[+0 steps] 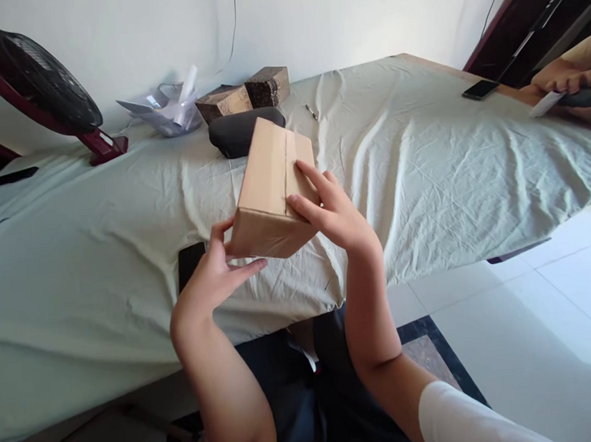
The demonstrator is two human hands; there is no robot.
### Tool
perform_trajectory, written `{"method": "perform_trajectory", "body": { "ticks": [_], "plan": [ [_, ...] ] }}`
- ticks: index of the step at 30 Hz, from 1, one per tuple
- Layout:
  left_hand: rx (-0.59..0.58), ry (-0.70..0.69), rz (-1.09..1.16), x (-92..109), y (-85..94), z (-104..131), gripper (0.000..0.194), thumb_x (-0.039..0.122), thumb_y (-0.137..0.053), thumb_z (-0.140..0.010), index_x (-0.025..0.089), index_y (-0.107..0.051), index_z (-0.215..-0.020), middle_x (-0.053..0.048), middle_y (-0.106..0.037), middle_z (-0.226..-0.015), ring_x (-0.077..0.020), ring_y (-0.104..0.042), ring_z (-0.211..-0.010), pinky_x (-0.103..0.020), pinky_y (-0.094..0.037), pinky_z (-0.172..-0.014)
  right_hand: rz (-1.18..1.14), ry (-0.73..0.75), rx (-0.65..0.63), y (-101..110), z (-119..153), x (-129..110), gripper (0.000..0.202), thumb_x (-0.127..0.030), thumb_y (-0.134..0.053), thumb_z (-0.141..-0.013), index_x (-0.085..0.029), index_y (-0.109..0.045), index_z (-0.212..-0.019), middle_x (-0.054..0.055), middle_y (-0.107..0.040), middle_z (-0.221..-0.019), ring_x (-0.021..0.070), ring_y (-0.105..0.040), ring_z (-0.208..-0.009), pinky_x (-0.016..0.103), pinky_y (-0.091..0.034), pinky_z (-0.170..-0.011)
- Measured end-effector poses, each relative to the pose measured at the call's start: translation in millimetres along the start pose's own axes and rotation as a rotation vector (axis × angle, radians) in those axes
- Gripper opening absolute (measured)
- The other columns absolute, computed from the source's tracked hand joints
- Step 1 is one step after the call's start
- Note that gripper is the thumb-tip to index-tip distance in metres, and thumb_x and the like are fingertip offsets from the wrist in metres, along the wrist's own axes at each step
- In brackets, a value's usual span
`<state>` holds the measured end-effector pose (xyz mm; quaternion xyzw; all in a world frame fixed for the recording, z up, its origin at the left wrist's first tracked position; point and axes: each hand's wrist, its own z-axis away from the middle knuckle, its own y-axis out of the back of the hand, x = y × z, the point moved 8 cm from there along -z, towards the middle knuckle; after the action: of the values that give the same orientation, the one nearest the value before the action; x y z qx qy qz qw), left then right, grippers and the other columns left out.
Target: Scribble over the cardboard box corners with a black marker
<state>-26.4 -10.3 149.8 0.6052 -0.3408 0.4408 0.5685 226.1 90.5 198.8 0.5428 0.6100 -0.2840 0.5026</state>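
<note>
A closed brown cardboard box is held tilted above the cloth-covered table, its taped seam facing up. My left hand grips the box's lower left corner, with the thumb reaching underneath. My right hand lies against the right side, its thumb and index finger on the top near the seam. Just behind the box is a black oblong case. Partly hidden by my left hand, a dark phone lies on the cloth.
Two tape-wrapped boxes and a clear plastic basket of papers stand by the wall. A dark red fan is at the left. A pen lies behind. At the far right, another person's hands hold a dark object near a phone.
</note>
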Motion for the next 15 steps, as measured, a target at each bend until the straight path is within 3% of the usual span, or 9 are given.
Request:
{"method": "perform_trajectory", "body": {
  "ticks": [1,3,5,6,8,11,15],
  "plan": [
    [-0.063,0.039,0.048,-8,-4.2,0,0.104,0.062,-0.103,-0.068,0.033,-0.051,-0.153,-0.013,-0.083,-0.129,-0.0384,-0.084,-0.12,-0.051,-0.074,-0.09,0.032,0.033,-0.031,-5,1,-3,0.082,-0.075,-0.079,-0.096,-0.034,-0.061,-0.165,0.008,-0.06,-0.129,0.0308,-0.067,-0.116,0.068,-0.058,-0.122],
    [-0.13,0.08,0.147,-17,-7.7,0,0.113,0.089,-0.098,-0.055,0.032,-0.055,-0.142,-0.019,-0.077,-0.143,-0.0441,-0.078,-0.13,-0.049,-0.073,-0.081,0.089,0.091,-0.097,-14,4,-10,0.082,-0.072,-0.079,-0.097,-0.035,-0.059,-0.167,0.007,-0.056,-0.127,0.0288,-0.065,-0.111,0.065,-0.062,-0.118],
    [-0.121,0.121,0.235,-22,-7.1,3,0.123,0.116,-0.07,-0.051,0.029,-0.059,-0.137,-0.026,-0.067,-0.159,-0.0498,-0.071,-0.141,-0.052,-0.072,-0.075,0.131,0.152,-0.17,-22,7,-19,0.085,-0.066,-0.08,-0.097,-0.034,-0.054,-0.171,0.007,-0.052,-0.128,0.0283,-0.064,-0.111,0.06,-0.063,-0.115],
    [-0.096,0.145,0.26,-24,-6.2,5,0.126,0.122,-0.057,-0.054,0.027,-0.061,-0.138,-0.027,-0.063,-0.163,-0.051,-0.068,-0.145,-0.055,-0.072,-0.077,0.143,0.187,-0.211,-27,9,-25,0.087,-0.062,-0.081,-0.096,-0.034,-0.051,-0.173,0.008,-0.051,-0.129,0.0283,-0.063,-0.111,0.059,-0.064,-0.114],
    [-0.048,0.172,0.264,-24,-5.7,9,0.123,0.12,-0.049,-0.066,0.026,-0.063,-0.143,-0.026,-0.064,-0.163,-0.0498,-0.064,-0.151,-0.059,-0.071,-0.09,0.153,0.257,-0.288,-34,14,-37,0.091,-0.054,-0.083,-0.094,-0.036,-0.048,-0.175,0.007,-0.049,-0.129,0.0286,-0.061,-0.113,0.058,-0.064,-0.114],
    [-0.023,0.132,0.274,-17,-8.1,14,0.109,0.103,-0.069,-0.074,0.03,-0.062,-0.154,-0.019,-0.072,-0.154,-0.044,-0.065,-0.151,-0.058,-0.066,-0.109,0.161,0.329,-0.35,-40,18,-51,0.092,-0.049,-0.087,-0.09,-0.038,-0.05,-0.174,0.007,-0.049,-0.127,0.0303,-0.058,-0.116,0.059,-0.063,-0.116],
    [0.054,0.069,0.3,-11,-4.7,11,0.1,0.09,-0.072,-0.079,0.032,-0.059,-0.159,-0.013,-0.076,-0.148,-0.0382,-0.07,-0.146,-0.053,-0.064,-0.113,0.178,0.323,-0.363,-43,17,-55,0.094,-0.048,-0.088,-0.091,-0.036,-0.049,-0.175,0.008,-0.05,-0.128,0.0328,-0.057,-0.121,0.06,-0.06,-0.119]
  ]
}}
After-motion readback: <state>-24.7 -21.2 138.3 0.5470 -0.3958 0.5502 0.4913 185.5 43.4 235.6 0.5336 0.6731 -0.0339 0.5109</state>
